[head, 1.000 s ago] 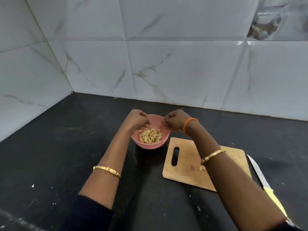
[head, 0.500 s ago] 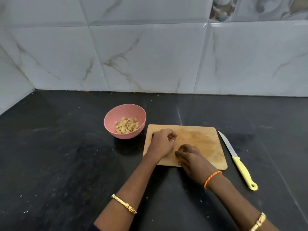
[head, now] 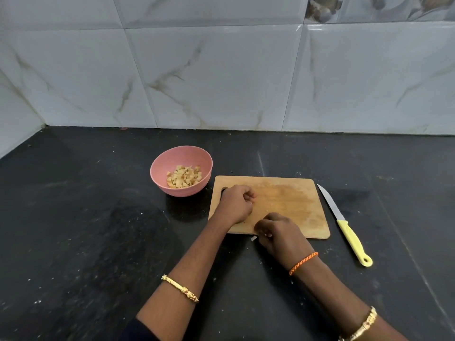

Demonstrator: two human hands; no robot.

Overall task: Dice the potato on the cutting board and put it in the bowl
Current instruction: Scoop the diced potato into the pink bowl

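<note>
Black stone counter (head: 73,242), wooden cutting board (head: 290,200) nearly bare, pink bowl (head: 181,172) holding the diced potato (head: 184,179). My left hand (head: 236,204) is curled, contents hidden; right hand (head: 280,233) pinches at the near edge. One stray white scrap (head: 253,238) sits off-board; I could easily flick it away.

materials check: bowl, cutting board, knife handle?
Bowl: looks like matte pink plastic, possibly a fibre composite; dull, even surface with no glaze shine. Cutting board: wood or bamboo, unfinished look, tan with faint grain and a darker worn patch. Knife handle: glossy yellow plastic by its moulded hanging loop; the blade looks like bare steel.
</note>
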